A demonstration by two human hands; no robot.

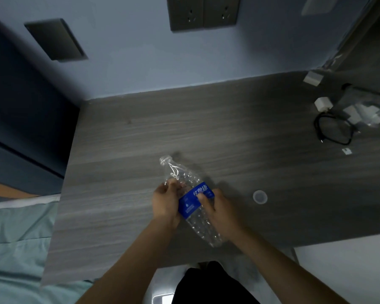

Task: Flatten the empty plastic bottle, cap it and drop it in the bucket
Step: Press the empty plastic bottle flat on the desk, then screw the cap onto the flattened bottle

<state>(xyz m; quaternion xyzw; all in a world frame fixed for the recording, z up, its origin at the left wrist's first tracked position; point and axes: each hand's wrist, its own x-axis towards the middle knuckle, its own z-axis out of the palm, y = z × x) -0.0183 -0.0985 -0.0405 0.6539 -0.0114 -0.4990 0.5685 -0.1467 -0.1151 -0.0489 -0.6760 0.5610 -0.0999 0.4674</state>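
Plastic bottle (190, 199): clear, empty, ribbed and crumpled, blue label with white characters round its middle. Uncapped; open neck points away from the person, base toward them. Lies slanted, gripped at the label from both sides. Cap (260, 196): pale, round, translucent, lying on the surface to the right of the bottle, well apart from it.
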